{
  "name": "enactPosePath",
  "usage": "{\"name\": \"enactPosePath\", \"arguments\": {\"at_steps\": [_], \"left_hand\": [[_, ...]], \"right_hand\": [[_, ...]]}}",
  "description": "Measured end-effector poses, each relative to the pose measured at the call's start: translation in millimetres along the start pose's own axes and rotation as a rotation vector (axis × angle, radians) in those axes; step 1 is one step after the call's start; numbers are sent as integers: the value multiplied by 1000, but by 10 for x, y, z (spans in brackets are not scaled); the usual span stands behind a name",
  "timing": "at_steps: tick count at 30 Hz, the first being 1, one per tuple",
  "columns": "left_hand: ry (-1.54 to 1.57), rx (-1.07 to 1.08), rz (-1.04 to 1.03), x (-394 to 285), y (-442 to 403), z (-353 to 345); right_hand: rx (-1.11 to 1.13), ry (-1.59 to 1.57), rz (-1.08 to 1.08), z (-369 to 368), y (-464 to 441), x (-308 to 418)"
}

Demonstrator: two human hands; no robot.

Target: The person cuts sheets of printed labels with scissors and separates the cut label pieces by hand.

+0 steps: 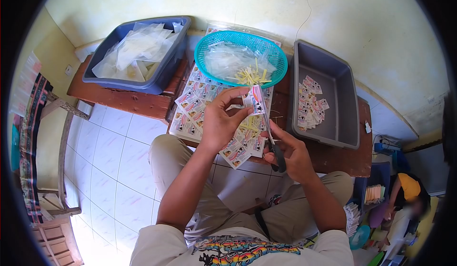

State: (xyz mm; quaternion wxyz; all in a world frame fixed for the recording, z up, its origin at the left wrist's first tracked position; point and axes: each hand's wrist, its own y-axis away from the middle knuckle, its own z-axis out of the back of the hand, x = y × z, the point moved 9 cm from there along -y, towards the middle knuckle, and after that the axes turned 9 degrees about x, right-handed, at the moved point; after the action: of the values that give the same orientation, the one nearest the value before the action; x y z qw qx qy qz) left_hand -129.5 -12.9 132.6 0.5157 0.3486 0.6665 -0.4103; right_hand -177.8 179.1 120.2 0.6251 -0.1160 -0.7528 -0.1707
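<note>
- The left hand (226,116) pinches a small printed label (256,102) between thumb and fingers, holding it up in front of the body.
- The right hand (290,154) grasps black-handled scissors (277,159), the fingers curled about the handles. The blades point to 12 o'clock, towards the wall, and lie along the label's right edge; whether they bite into it is too fine to tell.
- Clock directions below start from that held label. At 6 o'clock, under and between the hands, more loose labels (235,154) lie in an overlapping spread, reaching the near edge of the bench.
- At 9 o'clock, printed sheets (204,90) bearing rows of the same design cover the bench top beyond the left hand.
- Just beyond, between 11 and 12, a turquoise mesh basket (202,59) holds clear plastic pieces (235,59), with thin yellow strips (254,75) heaped at its near side.
- At 3 o'clock a grey tub (335,85) contains a scattered pile of cut labels (312,106) towards its left side.
- At 10 o'clock a blue-grey tub (164,78) is piled with translucent sheets (135,47), resting on a reddish-brown bench (128,99).
- Far out at 4 o'clock, another person (409,190) in yellow and black leans over some containers.
</note>
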Motion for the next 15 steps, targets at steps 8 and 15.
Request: {"name": "enactPosePath", "arguments": {"at_steps": [8, 15], "left_hand": [[-34, 4, 1, -15, 6, -4], [-35, -2, -5, -11, 4, 3]], "right_hand": [[1, -8, -6, 17, 0, -16], [0, 20, -4, 0, 10, 0]]}}
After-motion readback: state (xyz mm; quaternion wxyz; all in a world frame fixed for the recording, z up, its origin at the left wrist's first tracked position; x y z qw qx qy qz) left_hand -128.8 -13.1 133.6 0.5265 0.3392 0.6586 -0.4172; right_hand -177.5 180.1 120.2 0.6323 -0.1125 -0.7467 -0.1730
